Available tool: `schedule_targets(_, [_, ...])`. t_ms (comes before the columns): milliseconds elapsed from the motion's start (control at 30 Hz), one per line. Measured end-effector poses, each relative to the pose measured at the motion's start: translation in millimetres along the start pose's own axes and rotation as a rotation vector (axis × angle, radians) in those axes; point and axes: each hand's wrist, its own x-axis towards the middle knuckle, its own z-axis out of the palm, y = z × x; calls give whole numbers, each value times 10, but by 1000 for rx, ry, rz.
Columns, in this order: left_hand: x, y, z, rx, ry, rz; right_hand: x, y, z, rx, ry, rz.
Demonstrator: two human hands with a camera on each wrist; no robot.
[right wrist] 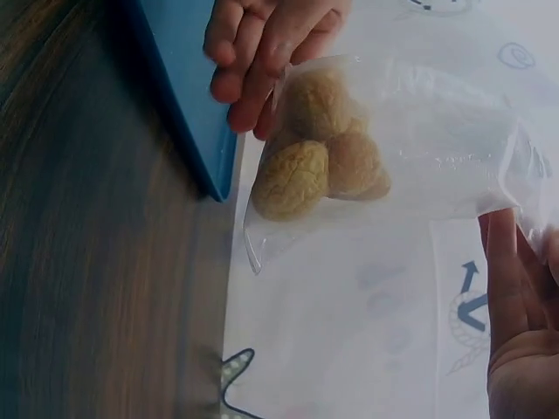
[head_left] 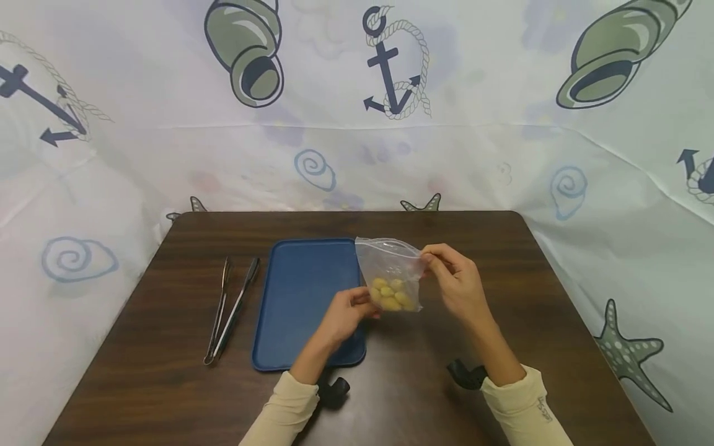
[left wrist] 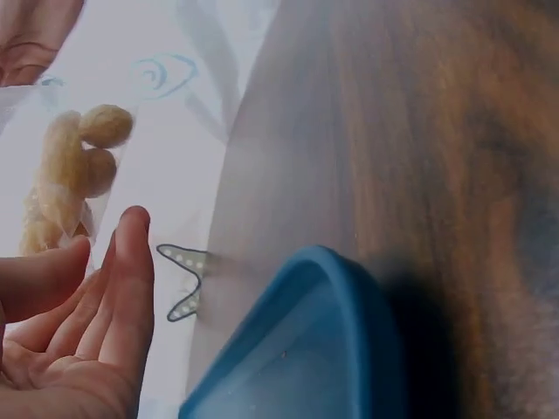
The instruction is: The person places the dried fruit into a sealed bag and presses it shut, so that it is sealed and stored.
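Note:
A clear zip-top plastic bag (head_left: 392, 266) hangs above the table beside the tray's right edge. Several yellowish, wrinkled, egg-shaped pieces (right wrist: 293, 181) lie at its bottom; their kind is unclear. My right hand (head_left: 458, 282) pinches the bag's upper right corner between thumb and fingers. My left hand (head_left: 347, 313) is at the lower left corner of the bag, touching it. In the left wrist view, the left fingers (left wrist: 131, 271) look nearly straight, with the thumb apart from the index finger. The bag's top edge runs from its raised left corner down to the right hand.
A blue rectangular tray (head_left: 304, 279) lies on the dark wooden table (head_left: 162, 322), under the left forearm. Left of the tray are metal tongs (head_left: 231, 316), spread in a narrow V. Behind the table hangs a white cloth (head_left: 346, 161) printed with anchors and shells.

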Motion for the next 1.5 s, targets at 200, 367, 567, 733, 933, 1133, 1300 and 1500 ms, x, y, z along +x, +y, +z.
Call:
schedule_targets(200, [-34,-58,59,-122,-24,-59,-52,49,-50,9,21,38])
schedule_targets(367, [-92,-150,154,-135,33,-106,-161,97,-80,-16,34,68])
schedule_targets(567, [-168,-270,220,-159,18,-134,-297,147,-118,-56,29,103])
schedule_targets(733, [-232,-312,214,-178,31,-151,-379,159,-102,-34,35,136])
schedule_targets(933, [-247,-324,189,-191,111,-159,-360,150,-73,-5,48,124])
schedule_targets(1133, [-189,-318,161,-78,134,-98,-212,114,-147,-32,83,106])
schedule_targets(1300, [-106,-249,117,455,188,126,-40,78,-290,-155,88,-4])
schedule_targets(1500, [-24,-118,-37,947,273,314,41,38,-284,-251,42,-71])
